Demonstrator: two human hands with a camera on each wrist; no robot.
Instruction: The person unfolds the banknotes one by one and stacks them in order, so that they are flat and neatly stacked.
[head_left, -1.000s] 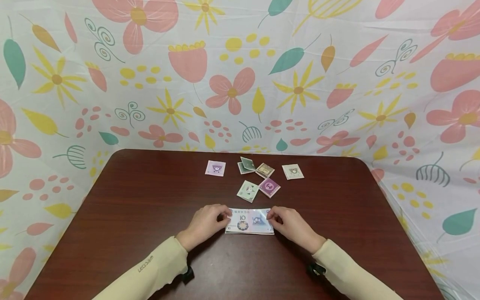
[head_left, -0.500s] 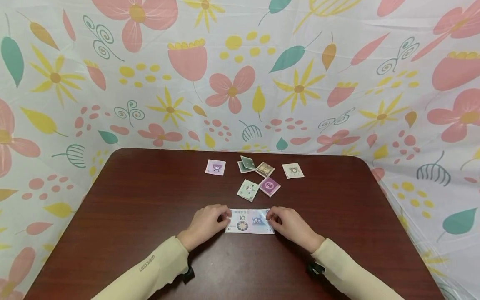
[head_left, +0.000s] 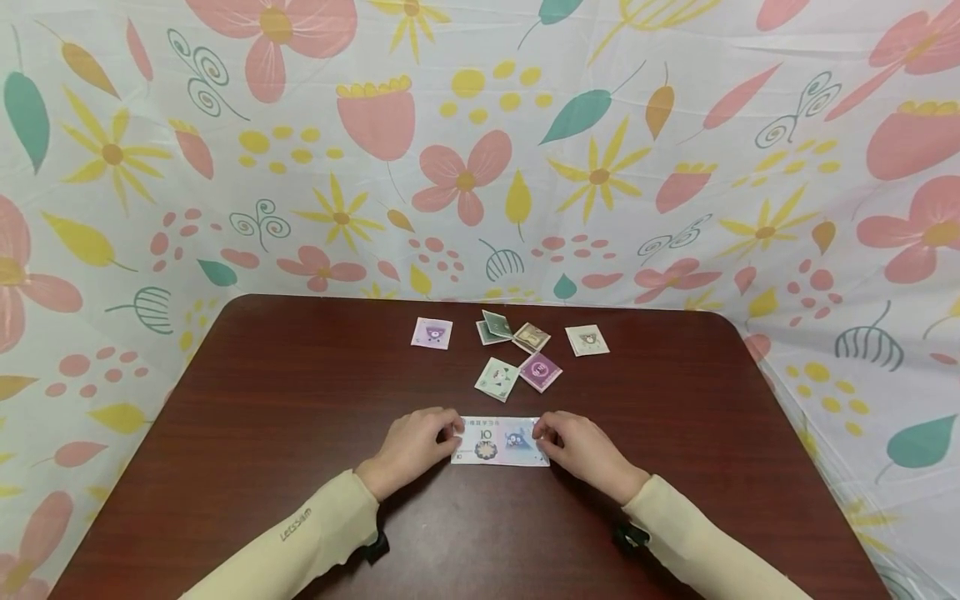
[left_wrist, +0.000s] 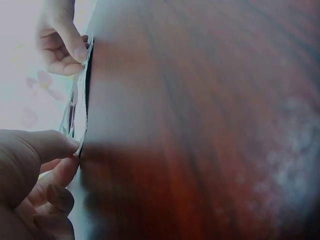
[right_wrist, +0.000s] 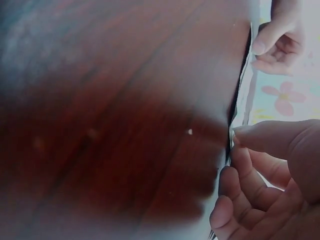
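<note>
A pale blue and pink play banknote (head_left: 498,450), printed with a 10 and a blue cartoon figure, lies lengthwise between both hands. My left hand (head_left: 416,442) pinches its left end between thumb and fingers. At the opposite end, my right hand (head_left: 585,450) pinches it the same way. In the left wrist view the note (left_wrist: 79,117) appears edge-on, with thin layers showing, just over the table. The right wrist view shows the thumb (right_wrist: 260,137) pressed on the note's edge, the other fingers curled below.
Beyond the note lie several small folded notes: a lilac one (head_left: 432,333), a dark green one (head_left: 495,327), a brown one (head_left: 532,337), a whitish one (head_left: 587,340), a pale green one (head_left: 497,379) and a purple one (head_left: 540,372). A flowered cloth (head_left: 465,242) hangs behind the brown table (head_left: 300,392).
The second layer seen along the note's near edge a second ago no longer shows in the head view. Both hands keep their places and their pinch.
</note>
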